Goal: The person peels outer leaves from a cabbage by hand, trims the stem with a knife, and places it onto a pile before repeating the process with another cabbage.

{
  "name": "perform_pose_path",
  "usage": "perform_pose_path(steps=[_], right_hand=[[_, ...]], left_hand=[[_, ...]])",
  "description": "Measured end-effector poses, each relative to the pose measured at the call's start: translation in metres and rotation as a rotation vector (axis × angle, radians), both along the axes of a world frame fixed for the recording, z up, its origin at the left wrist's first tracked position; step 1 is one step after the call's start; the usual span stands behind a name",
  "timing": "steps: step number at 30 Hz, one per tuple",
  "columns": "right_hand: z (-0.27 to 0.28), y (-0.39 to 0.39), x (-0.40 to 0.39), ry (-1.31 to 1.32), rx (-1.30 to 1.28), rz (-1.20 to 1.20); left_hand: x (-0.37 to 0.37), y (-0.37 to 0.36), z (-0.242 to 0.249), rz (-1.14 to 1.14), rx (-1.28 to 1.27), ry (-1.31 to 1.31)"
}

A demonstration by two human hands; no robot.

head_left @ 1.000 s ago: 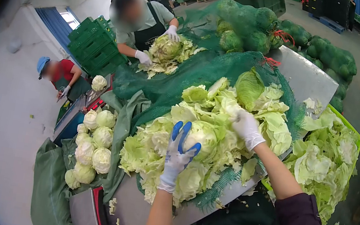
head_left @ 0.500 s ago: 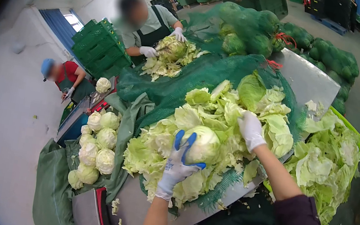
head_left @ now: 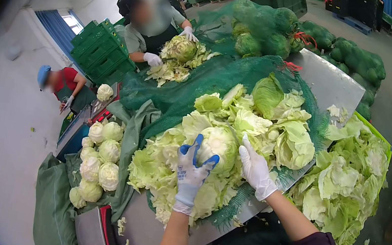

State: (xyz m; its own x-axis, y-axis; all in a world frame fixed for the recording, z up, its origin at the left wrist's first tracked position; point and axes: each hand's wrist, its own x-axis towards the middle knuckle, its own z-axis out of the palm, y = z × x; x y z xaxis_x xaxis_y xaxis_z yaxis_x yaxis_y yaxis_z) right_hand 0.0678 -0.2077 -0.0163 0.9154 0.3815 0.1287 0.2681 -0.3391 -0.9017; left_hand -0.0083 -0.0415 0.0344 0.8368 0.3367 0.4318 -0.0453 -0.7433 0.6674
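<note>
we have open air above the leaf heap (head_left: 160,170), but the cabbage (head_left: 218,149) fills most of the gap between our left hand (head_left: 191,175) and right hand (head_left: 256,170), and a raised leaf (head_left: 268,95) and the bunched green net (head_left: 176,101) block a low pass beyond. on our left, a bare strip of the metal table (head_left: 146,225) gives us low room beside the scale (head_left: 91,233), while the folded cloth (head_left: 139,131) and piled trimmed heads (head_left: 100,161) obstruct farther up; the leaf-filled crate (head_left: 373,128) crowds our right.
</note>
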Motion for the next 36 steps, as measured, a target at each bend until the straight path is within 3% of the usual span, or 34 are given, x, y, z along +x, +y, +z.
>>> perform_pose_path(steps=[2,4,8,11,13,15,16,17,19,20,22,23,24,25,27,29,31,33,35,36], right_hand=[[0.010,0.002,-0.006,-0.047,-0.093,-0.024],[0.026,0.008,-0.009,-0.052,-0.383,-0.088],[0.030,0.008,0.009,-0.033,-0.431,-0.029],[-0.014,0.008,0.062,-0.082,-0.312,-0.164],[-0.016,0.001,0.078,-0.078,-0.298,-0.107],[-0.005,-0.005,0.057,-0.014,-0.258,-0.079],[0.005,-0.005,0.041,0.046,-0.220,-0.050],[0.001,0.000,0.021,-0.050,-0.002,-0.073],[-0.012,0.023,-0.009,-0.125,-0.024,-0.169],[-0.012,0.028,-0.008,-0.123,-0.023,-0.168],[0.004,0.037,-0.005,0.257,0.260,-0.009],[0.007,0.037,0.000,0.246,0.271,-0.004],[0.011,0.034,0.006,0.138,0.241,0.003],[0.014,0.031,0.011,0.031,0.205,0.010],[0.012,0.020,0.023,0.070,0.286,0.030],[0.001,0.004,0.054,-0.060,0.032,0.023],[0.017,-0.013,0.059,-0.206,-0.380,-0.228],[0.047,-0.030,0.050,-0.186,-0.415,-0.176],[0.065,-0.034,0.040,-0.316,-0.450,-0.003],[0.063,-0.033,0.044,-0.317,-0.454,-0.005]], left_hand=[[-0.002,-0.003,0.001,0.000,0.089,0.000],[-0.003,-0.009,0.002,0.002,0.181,-0.005],[-0.007,-0.020,-0.009,0.087,0.207,-0.001],[-0.026,-0.021,-0.017,0.111,0.135,0.045],[-0.035,-0.018,-0.022,0.113,0.071,0.082],[-0.037,-0.008,-0.029,0.095,0.083,-0.107],[-0.037,-0.004,-0.020,0.075,0.240,-0.088],[-0.032,0.002,-0.021,0.076,0.235,-0.094],[-0.017,0.012,-0.030,-0.226,-0.292,-0.042],[-0.008,0.016,-0.031,-0.260,-0.406,-0.060],[-0.005,0.011,-0.017,-0.259,-0.548,-0.061],[-0.001,0.011,-0.010,-0.266,-0.689,-0.072],[0.001,0.014,-0.011,-0.254,-0.471,-0.111],[0.006,0.015,-0.013,-0.253,-0.467,-0.121],[0.011,0.010,-0.019,-0.281,-0.533,-0.179],[0.021,0.008,-0.022,-0.281,-0.478,-0.097],[0.038,0.005,-0.028,-0.397,-0.560,-0.094],[0.049,0.006,-0.021,-0.434,-0.650,-0.055],[0.057,0.004,-0.019,-0.451,-0.506,-0.014],[0.060,-0.006,-0.014,-0.434,-0.689,-0.029]])
